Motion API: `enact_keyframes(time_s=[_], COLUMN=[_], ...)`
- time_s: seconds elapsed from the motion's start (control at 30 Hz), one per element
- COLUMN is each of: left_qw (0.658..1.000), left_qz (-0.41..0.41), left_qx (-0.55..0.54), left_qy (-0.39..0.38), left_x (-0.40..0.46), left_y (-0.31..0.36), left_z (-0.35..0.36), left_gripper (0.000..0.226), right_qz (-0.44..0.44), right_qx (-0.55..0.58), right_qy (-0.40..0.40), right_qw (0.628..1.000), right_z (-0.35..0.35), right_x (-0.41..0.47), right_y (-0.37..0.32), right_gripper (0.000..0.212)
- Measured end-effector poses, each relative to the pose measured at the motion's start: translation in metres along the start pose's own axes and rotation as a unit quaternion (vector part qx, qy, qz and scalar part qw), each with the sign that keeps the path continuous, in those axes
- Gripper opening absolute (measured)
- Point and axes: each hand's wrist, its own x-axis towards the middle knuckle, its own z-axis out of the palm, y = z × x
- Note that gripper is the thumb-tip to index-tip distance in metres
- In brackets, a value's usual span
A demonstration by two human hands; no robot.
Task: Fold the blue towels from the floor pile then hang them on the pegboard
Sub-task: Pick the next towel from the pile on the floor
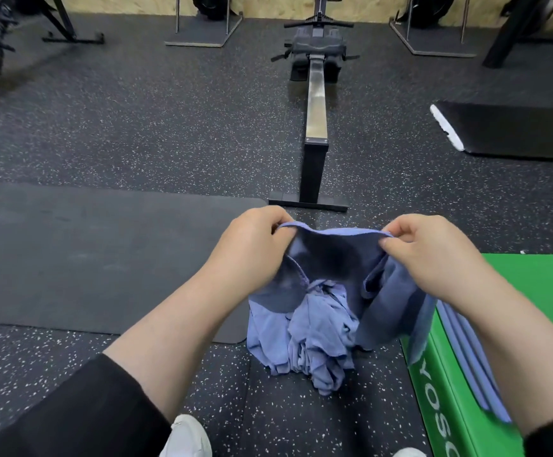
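Observation:
I hold one blue towel [336, 255] up in front of me by its top edge. My left hand [252, 249] pinches the left corner and my right hand [430, 250] pinches the right corner. The cloth sags between them and hangs down. Below it, a crumpled pile of blue towels [311, 344] lies on the speckled floor. Folded blue towels [466, 361] lie draped over the edge of a green box at the right, partly hidden by my right forearm. No pegboard is in view.
The green box [446, 400] stands at my right. A black mat [103, 258] lies on the floor at the left. A rowing machine [314, 127] runs away straight ahead. Another black mat [512, 130] lies far right, equipment stands along the back wall. My white shoes [186, 437] show below.

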Motion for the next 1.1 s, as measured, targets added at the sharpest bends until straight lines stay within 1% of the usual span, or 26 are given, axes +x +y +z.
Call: enact_keyframes(time_s=[0.03, 0.07, 0.13, 0.17, 0.2, 0.23, 0.33, 0.37, 0.43, 0.5, 0.57, 0.6, 0.67, 0.73, 0.8, 0.83, 0.9, 0.97, 1.03, 1.1], left_qw=[1.000, 0.999, 0.998, 0.997, 0.996, 0.996, 0.994, 0.994, 0.995, 0.996, 0.996, 0.996, 0.999, 0.995, 0.982, 0.978, 0.979, 0.981, 0.976, 0.970], left_qz=[0.012, 0.025, 0.046, 0.051, 0.054, 0.057, 0.064, 0.063, 0.052, 0.024, -0.006, -0.019, -0.032, -0.041, -0.039, -0.034, -0.025, -0.017, -0.021, -0.022], left_qx=[-0.014, -0.022, -0.030, -0.032, -0.032, -0.033, -0.036, -0.038, -0.026, 0.018, 0.071, 0.077, 0.025, -0.085, -0.183, -0.206, -0.202, -0.192, -0.210, -0.227], left_qy=[-0.010, -0.022, -0.043, -0.052, -0.059, -0.064, -0.082, -0.086, -0.086, -0.078, -0.059, -0.048, -0.033, -0.024, -0.016, -0.014, -0.005, 0.020, 0.054, 0.083], left_x=[-0.001, -0.002, -0.003, -0.004, -0.005, -0.005, -0.005, -0.006, -0.006, -0.005, -0.003, -0.002, -0.001, 0.000, 0.000, 0.000, 0.000, 0.000, 0.001, 0.003], left_y=[0.002, 0.004, 0.007, 0.009, 0.010, 0.011, 0.014, 0.014, 0.012, 0.009, 0.005, 0.003, -0.003, -0.004, -0.003, -0.003, -0.002, -0.002, -0.003, -0.004], left_z=[0.001, 0.003, 0.007, 0.009, 0.010, 0.012, 0.014, 0.014, 0.014, 0.011, 0.006, 0.003, 0.000, 0.000, 0.000, 0.001, 0.002, 0.002, 0.001, 0.000], left_gripper=[0.021, 0.022, 0.025, 0.026, 0.028, 0.031, 0.032, 0.031, 0.025, 0.017, 0.017, 0.018, 0.018, 0.022, 0.033, 0.041, 0.048, 0.044, 0.033, 0.025], right_qz=[-0.021, -0.045, -0.104, -0.128, -0.145, -0.153, -0.152, -0.147, -0.130, -0.109, -0.087, -0.078, -0.059, -0.045, -0.033, -0.025, -0.003, 0.006, 0.006, 0.005], right_qx=[0.003, 0.007, 0.015, 0.022, 0.031, 0.042, 0.058, 0.059, 0.051, 0.041, 0.059, 0.071, 0.086, 0.092, 0.110, 0.123, 0.148, 0.145, 0.099, 0.039], right_qy=[-0.009, -0.022, -0.057, -0.069, -0.082, -0.091, -0.098, -0.094, -0.073, -0.040, -0.011, -0.001, 0.006, 0.002, -0.005, -0.015, -0.057, -0.096, -0.097, -0.080], right_qw=[1.000, 0.999, 0.993, 0.989, 0.986, 0.983, 0.982, 0.983, 0.987, 0.992, 0.994, 0.994, 0.995, 0.995, 0.993, 0.992, 0.987, 0.985, 0.990, 0.996], right_z=[0.001, 0.002, 0.005, 0.007, 0.009, 0.012, 0.022, 0.024, 0.026, 0.024, 0.020, 0.018, 0.015, 0.014, 0.015, 0.015, 0.013, 0.012, 0.011, 0.010], right_x=[-0.001, -0.004, -0.009, -0.012, -0.014, -0.016, -0.016, -0.016, -0.014, -0.011, -0.009, -0.008, -0.007, -0.007, -0.007, -0.007, -0.008, -0.009, -0.009, -0.008], right_y=[-0.002, -0.007, -0.015, -0.021, -0.026, -0.030, -0.032, -0.032, -0.030, -0.027, -0.024, -0.022, -0.019, -0.017, -0.015, -0.014, -0.014, -0.014, -0.011, -0.009], right_gripper=[0.004, 0.009, 0.033, 0.039, 0.041, 0.038, 0.011, 0.006, 0.010, 0.012, 0.015, 0.016, 0.016, 0.016, 0.011, 0.008, 0.016, 0.028, 0.036, 0.040])
